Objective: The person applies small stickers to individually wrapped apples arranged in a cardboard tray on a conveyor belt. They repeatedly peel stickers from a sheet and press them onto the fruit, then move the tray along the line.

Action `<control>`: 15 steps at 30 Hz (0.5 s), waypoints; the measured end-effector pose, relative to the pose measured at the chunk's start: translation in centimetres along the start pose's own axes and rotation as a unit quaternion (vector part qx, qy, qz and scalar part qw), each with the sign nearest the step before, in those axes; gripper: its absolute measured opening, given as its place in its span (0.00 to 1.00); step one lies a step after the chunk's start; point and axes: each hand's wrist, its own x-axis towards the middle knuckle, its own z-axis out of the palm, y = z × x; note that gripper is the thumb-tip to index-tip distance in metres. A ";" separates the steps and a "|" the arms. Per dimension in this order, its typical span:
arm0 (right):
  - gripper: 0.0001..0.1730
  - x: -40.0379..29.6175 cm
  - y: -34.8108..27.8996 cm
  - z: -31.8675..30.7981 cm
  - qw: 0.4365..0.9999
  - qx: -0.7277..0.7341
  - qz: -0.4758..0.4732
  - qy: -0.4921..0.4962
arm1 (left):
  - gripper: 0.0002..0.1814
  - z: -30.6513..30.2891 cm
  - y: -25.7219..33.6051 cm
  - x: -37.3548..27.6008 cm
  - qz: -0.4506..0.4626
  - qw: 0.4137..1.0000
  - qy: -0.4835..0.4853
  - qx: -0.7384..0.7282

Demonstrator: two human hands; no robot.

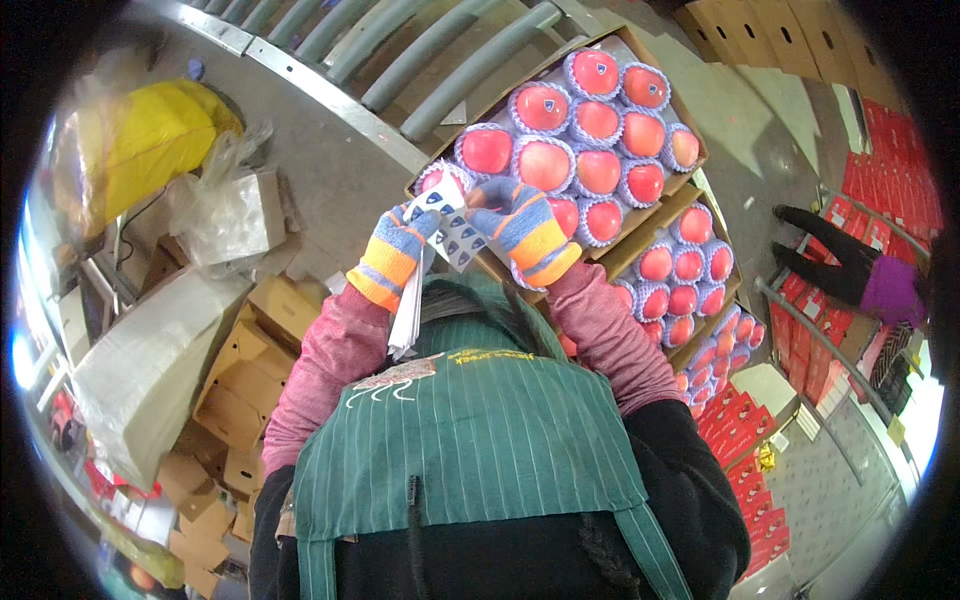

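In my left hand (pixel 394 253), gloved in blue and orange stripes, a sheet of stickers (pixel 450 238) is gripped, white with dark blue shield shapes. Folded white paper strips (pixel 409 311) hang below that hand. My right hand (pixel 525 223), in a matching glove, has thumb and fingertips at the sheet's right edge; whether a sticker is between them cannot be told. Just beyond both hands lies an open cardboard box (pixel 686 161) of red apples in purple foam nets. An apple (pixel 541 109) at the back bears a shield sticker, as do two others near it.
A roller conveyor (pixel 457 71) runs along the far side. More apple boxes (pixel 679 270) continue down my right. Empty cartons (pixel 244 360) and a white foam roll (pixel 142 375) lie to the left. A person (pixel 862 277) is at the far right near stacked red boxes (pixel 889 172).
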 end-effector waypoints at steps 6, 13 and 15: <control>0.06 1.0 2.0 -4.7 0.997 -0.038 -0.066 0.022 | 0.08 0.0 -1.6 0.9 -0.044 0.992 -0.021 -0.113; 0.05 6.6 5.8 -16.5 0.856 -0.374 -0.175 0.312 | 0.08 -0.6 -1.3 1.6 -0.146 0.982 0.019 -0.119; 0.05 7.7 5.4 -18.0 0.807 -0.460 -0.234 0.287 | 0.08 0.2 -2.0 2.2 -0.110 0.986 0.059 -0.111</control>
